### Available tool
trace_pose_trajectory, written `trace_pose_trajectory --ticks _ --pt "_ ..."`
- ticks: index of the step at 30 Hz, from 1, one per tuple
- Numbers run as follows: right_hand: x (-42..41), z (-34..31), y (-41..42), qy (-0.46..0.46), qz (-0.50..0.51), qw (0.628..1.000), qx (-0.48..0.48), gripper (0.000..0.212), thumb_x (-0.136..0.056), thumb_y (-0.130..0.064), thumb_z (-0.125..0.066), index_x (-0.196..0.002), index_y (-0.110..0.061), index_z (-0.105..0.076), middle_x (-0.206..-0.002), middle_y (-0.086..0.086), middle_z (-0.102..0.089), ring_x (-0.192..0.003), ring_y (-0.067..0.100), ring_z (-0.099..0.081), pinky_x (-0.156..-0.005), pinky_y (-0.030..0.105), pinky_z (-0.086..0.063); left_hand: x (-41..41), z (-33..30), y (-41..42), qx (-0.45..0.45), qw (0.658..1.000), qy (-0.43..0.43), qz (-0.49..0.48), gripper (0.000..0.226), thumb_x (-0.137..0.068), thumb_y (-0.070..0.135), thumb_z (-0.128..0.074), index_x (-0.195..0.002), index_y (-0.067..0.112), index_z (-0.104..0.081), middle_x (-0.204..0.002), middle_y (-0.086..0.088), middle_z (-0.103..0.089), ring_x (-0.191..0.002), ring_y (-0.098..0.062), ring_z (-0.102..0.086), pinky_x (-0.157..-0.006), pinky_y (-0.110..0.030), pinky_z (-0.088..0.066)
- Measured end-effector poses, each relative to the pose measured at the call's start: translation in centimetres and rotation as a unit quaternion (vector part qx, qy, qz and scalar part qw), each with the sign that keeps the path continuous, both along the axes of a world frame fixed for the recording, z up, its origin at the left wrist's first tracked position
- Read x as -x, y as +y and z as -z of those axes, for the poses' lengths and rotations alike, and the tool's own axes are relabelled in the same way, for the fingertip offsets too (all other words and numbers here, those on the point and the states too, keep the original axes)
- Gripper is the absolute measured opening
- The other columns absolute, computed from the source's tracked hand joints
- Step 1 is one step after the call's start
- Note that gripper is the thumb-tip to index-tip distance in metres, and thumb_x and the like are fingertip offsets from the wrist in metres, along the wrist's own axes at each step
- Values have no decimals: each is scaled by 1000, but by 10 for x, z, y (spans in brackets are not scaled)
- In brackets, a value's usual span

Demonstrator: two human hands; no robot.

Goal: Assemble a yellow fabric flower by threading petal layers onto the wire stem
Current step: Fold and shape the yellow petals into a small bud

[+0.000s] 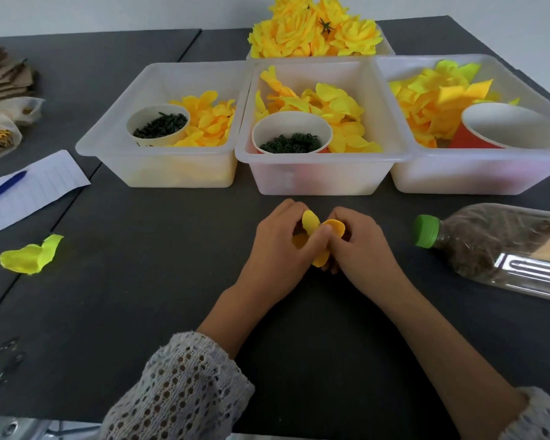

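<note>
Centre of frame, on dark table (140, 296): left hand (277, 246) and right hand (359, 246) together, both pinching one yellow petal layer (311, 222), fingers curled round it. Petal lobes visible above, between and below the fingers. Wire stem not discernible.

Upper centre, just beyond the hands: middle bin (318, 173) holding loose petals and a cup (292, 128) of green parts. Upper left of centre: left bin (159, 169), touching the middle bin, with petals and a second cup (158, 123) of green pieces. Upper right: right bin (477, 176) with petals and a tilted red cup (502, 127). Top centre, behind these: bin of finished flowers (315, 30).

Right edge: bottle (496, 246) on its side, green cap toward the hands, apart from them. Left of centre: stray petal (29, 255) on table. Left edge: paper (32, 188) with pen (2, 187) on it. Upper left corner: cardboard (4, 74) and bags (0, 131). Bottom: knit sleeves (178, 392).
</note>
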State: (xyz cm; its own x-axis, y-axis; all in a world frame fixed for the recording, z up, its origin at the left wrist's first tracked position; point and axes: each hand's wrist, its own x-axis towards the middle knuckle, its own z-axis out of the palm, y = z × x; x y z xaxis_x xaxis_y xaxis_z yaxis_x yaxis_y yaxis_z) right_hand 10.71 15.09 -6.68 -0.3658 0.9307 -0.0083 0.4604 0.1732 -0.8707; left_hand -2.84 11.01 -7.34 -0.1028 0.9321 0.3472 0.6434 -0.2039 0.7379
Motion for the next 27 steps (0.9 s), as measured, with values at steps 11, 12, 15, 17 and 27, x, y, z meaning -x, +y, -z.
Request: trace_pose_trajectory --ticks 11,12,15,17,27 --pt "2 1 -2 59 100 993 -7 19 -99 -19 -49 -81 -12 -50 -61 9 -63 -42 11 -61 -39 16 -44 19 -1 4 47 972 -215 -86 25 -93 24 -62 -72 13 -55 -66 -5 -57 -60 -9 -47 -60 -27 -38" --pt "3 1 -2 64 102 993 -1 20 -99 -18 -48 -81 -11 -50 -65 10 -64 -43 12 -62 -39 18 -45 21 -2 5 60 964 -241 -93 26 -94 24 -61 -70 15 -55 -64 -3 -57 -59 -9 -46 -58 -29 -37" --pt "4 1 -3 69 111 991 12 20 -100 -17 -46 -81 -10 -50 -72 10 -63 -44 15 -63 -39 21 -46 23 -1 7 80 956 -262 -104 25 -96 25 -59 -72 18 -56 -65 4 -66 -55 -7 -52 -54 -25 -42" --pt "5 1 -2 69 116 991 23 20 -100 -17 -45 -83 -10 -50 -74 9 -63 -44 15 -63 -39 21 -46 25 -1 8 90 952 -272 -107 22 -97 25 -57 -77 17 -57 -69 4 -70 -61 -10 -59 -54 -23 -47" --pt "6 0 -2 104 136 983 66 20 -102 -18 -42 -87 -7 -49 -74 11 -60 -44 19 -64 -39 25 -48 27 0 10 90 913 -385 -102 21 -98 20 -54 -79 14 -54 -76 -2 -73 -80 -15 -73 -63 -23 -55"
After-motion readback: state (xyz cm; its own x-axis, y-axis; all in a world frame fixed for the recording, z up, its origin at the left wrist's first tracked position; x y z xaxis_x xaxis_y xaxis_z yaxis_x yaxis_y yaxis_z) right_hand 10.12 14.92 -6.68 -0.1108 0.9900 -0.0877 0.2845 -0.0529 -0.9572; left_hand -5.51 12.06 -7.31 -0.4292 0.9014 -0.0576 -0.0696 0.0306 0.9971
